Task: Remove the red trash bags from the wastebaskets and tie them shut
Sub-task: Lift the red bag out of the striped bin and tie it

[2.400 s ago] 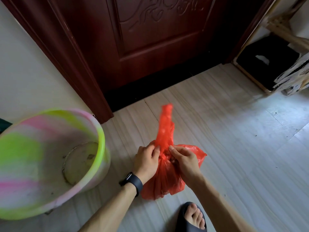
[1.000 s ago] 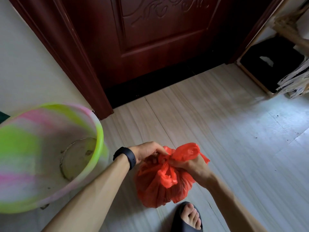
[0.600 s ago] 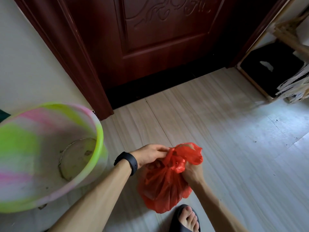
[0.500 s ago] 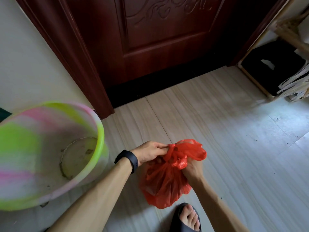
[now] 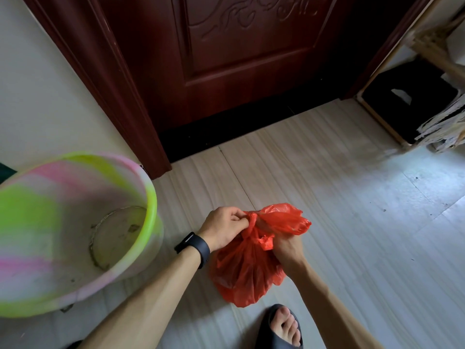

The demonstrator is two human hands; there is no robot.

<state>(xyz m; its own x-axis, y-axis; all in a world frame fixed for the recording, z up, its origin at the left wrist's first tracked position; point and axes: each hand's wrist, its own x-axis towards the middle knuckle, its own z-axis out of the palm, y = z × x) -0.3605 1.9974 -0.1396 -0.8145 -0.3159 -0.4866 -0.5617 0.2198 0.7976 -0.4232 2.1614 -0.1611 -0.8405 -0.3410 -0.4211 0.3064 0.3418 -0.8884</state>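
While the neck stood up before, it's knotted now, left hand [image 5: 224, 229] and right hand [image 5: 286, 246] pinching the bulging bag [image 5: 246, 275].

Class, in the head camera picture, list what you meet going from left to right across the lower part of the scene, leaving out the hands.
wastebasket → black wristband → red trash bag → black box in the wooden rack
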